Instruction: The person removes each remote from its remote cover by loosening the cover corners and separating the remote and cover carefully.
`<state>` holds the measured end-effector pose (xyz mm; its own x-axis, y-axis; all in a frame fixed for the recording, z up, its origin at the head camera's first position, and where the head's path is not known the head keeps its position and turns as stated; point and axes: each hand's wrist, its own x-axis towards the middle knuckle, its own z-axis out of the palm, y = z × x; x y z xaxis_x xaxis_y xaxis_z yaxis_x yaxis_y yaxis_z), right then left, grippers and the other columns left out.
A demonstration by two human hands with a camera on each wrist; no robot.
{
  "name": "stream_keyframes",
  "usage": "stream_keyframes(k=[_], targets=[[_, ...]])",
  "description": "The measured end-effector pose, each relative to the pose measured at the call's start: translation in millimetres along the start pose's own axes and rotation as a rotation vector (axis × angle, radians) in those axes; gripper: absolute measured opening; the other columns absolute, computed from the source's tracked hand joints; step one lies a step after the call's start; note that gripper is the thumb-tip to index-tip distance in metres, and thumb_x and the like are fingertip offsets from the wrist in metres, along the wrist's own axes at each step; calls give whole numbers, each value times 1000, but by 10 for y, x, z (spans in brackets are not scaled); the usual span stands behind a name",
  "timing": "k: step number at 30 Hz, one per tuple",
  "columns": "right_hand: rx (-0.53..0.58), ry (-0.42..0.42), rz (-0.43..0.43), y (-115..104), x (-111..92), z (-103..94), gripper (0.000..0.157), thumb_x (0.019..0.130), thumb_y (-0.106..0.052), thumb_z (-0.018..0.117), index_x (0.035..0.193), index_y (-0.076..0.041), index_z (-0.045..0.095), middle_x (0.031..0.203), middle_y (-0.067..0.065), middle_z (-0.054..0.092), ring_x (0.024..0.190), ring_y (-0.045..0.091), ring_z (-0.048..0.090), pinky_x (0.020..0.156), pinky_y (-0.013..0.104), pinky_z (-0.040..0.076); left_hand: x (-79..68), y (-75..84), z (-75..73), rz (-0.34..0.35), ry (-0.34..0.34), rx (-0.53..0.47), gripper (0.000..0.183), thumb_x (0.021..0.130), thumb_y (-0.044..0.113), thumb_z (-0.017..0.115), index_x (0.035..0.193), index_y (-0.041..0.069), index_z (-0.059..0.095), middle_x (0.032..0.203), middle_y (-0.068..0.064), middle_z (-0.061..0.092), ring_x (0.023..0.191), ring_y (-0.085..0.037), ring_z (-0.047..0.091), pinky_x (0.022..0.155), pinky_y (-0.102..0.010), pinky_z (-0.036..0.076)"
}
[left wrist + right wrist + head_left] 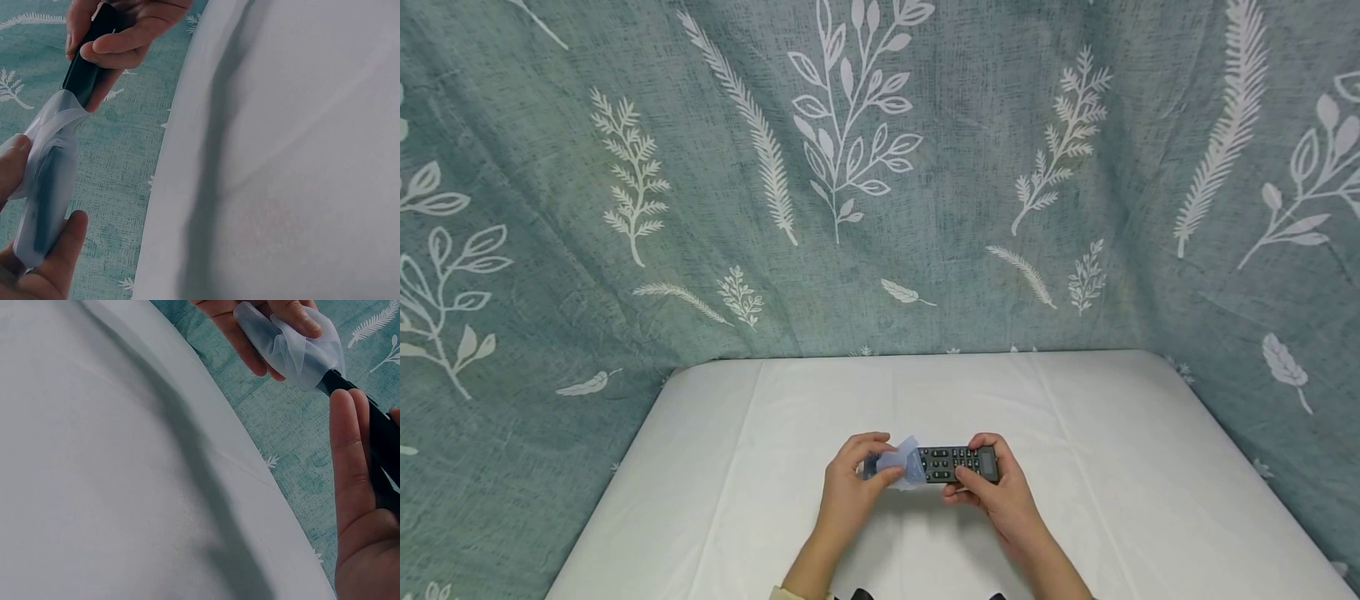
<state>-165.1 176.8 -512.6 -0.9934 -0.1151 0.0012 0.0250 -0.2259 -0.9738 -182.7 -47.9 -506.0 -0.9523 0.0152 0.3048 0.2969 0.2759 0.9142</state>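
A black remote control [938, 464] with rows of buttons and a small grey display lies crosswise between both hands, held up over the table. A translucent bluish plastic sleeve [912, 467] covers its left part, crumpled and folded at the edge. My left hand [850, 483] pinches the sleeved end between thumb and fingers. In the left wrist view, the sleeve [53, 162] reaches past the remote's middle. My right hand [1003, 492] grips the bare display end, thumb on the button face. Two right fingers [350, 450] lie along the remote's dark underside in the right wrist view.
A white-covered table [805, 400] spreads under the hands, with their shadow on it. Behind and at both sides hangs a green-blue cloth [955, 167] printed with white leaves. A pale sleeve cuff [786, 593] shows at the left forearm.
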Motion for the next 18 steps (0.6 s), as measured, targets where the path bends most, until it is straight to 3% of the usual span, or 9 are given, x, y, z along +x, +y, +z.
stream_keyframes(k=[11, 13, 18], targets=[[-22, -8, -10, 9, -11, -24, 47, 94, -4, 65, 126, -2, 31, 121, 16, 50, 78, 20, 73, 76, 37, 63, 5, -36, 4, -170, -5, -144, 13, 78, 11, 83, 88, 8, 76, 132, -7, 66, 130, -35, 57, 114, -56, 39], [-28, -11, -8, 9, -14, -36, 47, 94, -6, 65, 126, -1, 31, 122, 16, 49, 79, 20, 73, 77, 38, 63, 9, -35, -2, -189, -7, -159, 14, 78, 11, 83, 88, 7, 76, 131, -6, 67, 129, -36, 58, 112, -51, 44], [-25, -27, -23, 30, -17, -71, 45, 95, -5, 64, 125, 0, 31, 119, 15, 51, 79, 20, 74, 77, 40, 63, 1, -36, -16, -225, -17, -211, 17, 78, 8, 83, 91, 2, 74, 130, -10, 67, 121, -33, 62, 90, -22, 54]])
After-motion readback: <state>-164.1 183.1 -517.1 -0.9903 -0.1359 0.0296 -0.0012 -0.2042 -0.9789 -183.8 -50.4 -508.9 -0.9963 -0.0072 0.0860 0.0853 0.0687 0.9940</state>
